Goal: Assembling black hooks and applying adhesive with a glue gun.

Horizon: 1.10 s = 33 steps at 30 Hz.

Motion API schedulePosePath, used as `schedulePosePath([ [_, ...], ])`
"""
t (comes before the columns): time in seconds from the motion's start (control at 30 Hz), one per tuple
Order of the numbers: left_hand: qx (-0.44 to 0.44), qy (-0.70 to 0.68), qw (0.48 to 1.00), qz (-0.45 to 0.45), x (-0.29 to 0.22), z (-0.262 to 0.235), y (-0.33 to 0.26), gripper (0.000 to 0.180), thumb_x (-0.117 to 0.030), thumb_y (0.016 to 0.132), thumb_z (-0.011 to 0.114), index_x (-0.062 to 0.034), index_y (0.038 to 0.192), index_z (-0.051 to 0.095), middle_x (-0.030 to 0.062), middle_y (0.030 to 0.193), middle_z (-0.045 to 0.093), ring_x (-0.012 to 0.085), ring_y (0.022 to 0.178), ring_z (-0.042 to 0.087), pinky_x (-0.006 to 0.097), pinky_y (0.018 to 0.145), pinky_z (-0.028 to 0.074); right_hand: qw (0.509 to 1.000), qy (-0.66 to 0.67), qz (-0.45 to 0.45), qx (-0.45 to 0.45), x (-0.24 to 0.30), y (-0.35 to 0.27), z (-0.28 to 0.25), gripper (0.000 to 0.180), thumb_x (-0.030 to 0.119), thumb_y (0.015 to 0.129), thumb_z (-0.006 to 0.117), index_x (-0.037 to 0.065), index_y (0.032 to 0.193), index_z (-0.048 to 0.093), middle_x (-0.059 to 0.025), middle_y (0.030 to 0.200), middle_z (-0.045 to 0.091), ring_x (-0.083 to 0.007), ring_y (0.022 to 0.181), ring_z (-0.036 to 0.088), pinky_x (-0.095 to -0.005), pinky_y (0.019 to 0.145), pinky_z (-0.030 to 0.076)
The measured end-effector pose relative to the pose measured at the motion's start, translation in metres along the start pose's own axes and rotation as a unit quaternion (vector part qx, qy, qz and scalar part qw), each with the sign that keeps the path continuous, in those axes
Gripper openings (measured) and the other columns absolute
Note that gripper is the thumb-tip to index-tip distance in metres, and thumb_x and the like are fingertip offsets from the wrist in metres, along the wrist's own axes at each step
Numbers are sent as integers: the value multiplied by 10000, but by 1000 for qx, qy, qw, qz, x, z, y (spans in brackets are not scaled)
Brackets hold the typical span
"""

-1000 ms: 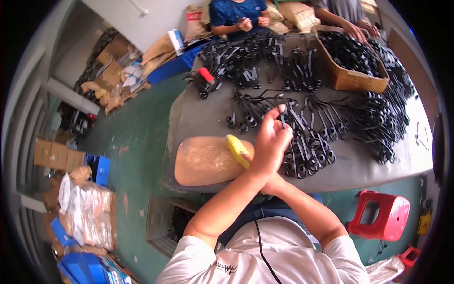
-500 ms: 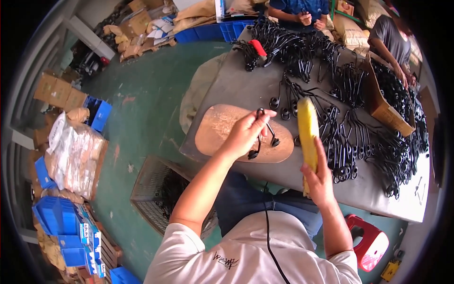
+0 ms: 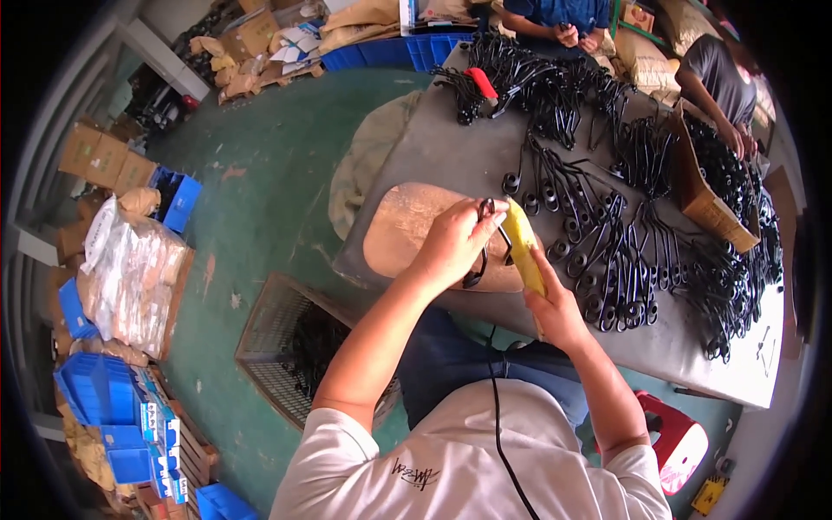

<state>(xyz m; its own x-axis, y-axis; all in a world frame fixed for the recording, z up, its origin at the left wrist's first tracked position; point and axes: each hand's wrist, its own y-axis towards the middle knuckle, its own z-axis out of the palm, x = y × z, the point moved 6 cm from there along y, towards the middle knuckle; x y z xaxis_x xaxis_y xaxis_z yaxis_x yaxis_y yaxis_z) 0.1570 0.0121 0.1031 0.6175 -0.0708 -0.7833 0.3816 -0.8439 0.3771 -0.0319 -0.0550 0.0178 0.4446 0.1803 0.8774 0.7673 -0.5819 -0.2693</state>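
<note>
My left hand (image 3: 452, 244) is closed around a bent black metal rod piece (image 3: 474, 278) with rounded ends, held over a worn brown board (image 3: 399, 227) with rounded corners. My right hand (image 3: 556, 308) grips a long yellow bar-shaped tool (image 3: 523, 248), its far end up beside the left fingertips. Whether the yellow tool touches the rod piece I cannot tell. Part of the rod piece is hidden behind the hand and the tool. Many similar black rods with ring-like ends (image 3: 607, 299) lie in heaps on the grey table (image 3: 451, 156), right of the board.
A cardboard box (image 3: 715, 212) of black parts stands on the table's right side. A red-handled tool (image 3: 481, 82) lies among the far rods. Two co-workers (image 3: 563, 17) are across the table. A plastic crate (image 3: 264, 347) holding dark parts and a red stool (image 3: 676, 442) flank me.
My right hand has brought the yellow tool leftward, from above the table to beside the left hand, tilting its top left. The left hand still holds the rod piece over the board.
</note>
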Motion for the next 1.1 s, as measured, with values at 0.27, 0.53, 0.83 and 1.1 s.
schedulePosePath([
  [0.27,-63,-105,989,-87,-15,8,-18,202,-136,975,643,-1,925,502,44,828,621,93,747,658,244,663,523,965,24,-169,-197,72,-55,-52,656,-5,939,534,27,1538,269,-233,1378,539,-269,1213,590,-337,991,465],
  [0.53,-58,-21,997,-46,-22,22,-16,215,-140,937,690,6,909,534,83,811,621,145,693,645,290,620,522,996,-90,1,-10,6,-16,-1,715,59,916,557,169,1559,264,-322,1188,622,-403,1103,643,-433,945,495],
  [0.83,-112,-106,980,-126,-11,2,-37,202,-168,917,710,-11,961,591,63,807,652,105,669,605,278,617,504,994,26,-67,-79,-25,13,-5,708,141,929,561,276,1560,269,-235,1023,679,-286,902,692,-391,838,525],
  [1.1,-241,59,931,-266,22,-170,-130,67,-81,912,512,-56,960,552,15,795,545,101,677,486,269,617,421,998,-14,-54,-36,-25,13,-2,757,178,920,569,268,1567,187,-315,1007,656,-454,901,667,-491,835,526],
])
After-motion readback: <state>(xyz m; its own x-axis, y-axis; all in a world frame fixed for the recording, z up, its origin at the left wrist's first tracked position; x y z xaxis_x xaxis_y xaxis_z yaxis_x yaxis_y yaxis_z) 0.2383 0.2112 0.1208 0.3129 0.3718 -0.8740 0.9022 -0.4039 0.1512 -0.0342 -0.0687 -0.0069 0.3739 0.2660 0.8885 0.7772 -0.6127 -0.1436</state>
